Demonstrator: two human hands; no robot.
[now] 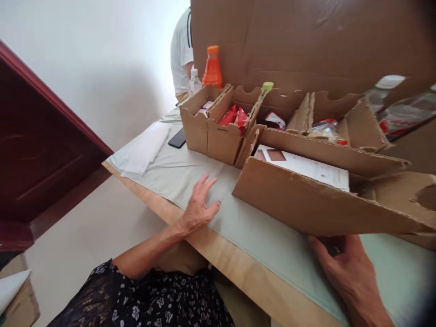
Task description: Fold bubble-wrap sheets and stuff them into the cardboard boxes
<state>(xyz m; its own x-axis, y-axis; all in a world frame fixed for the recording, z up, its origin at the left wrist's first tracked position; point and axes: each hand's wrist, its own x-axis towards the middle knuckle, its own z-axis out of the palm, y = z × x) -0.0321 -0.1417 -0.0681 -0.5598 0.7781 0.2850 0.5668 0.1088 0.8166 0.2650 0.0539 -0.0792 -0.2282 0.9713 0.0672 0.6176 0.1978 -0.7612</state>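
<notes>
My left hand (199, 206) rests at the front of the table, low over the pale cloth, its fingers apart and nothing in them. Close by on the right is a long cardboard box (293, 197) that holds a white flat carton (303, 167). At the lower front edge of this box is my right hand (352, 272), with thumb and fingers curled. The box hides its fingertips, and a small shiny spot shows in the dark gap between thumb and fingers; I cannot make out what it is.
Behind stand cardboard bins (223, 141) with red packets (234, 117) and other packages. An orange bottle (212, 68) and clear bottles (195, 84) are farther back, before a cardboard screen (306, 41). A phone (177, 138) and white cloth (146, 147) lie left. A person (182, 50) is beyond.
</notes>
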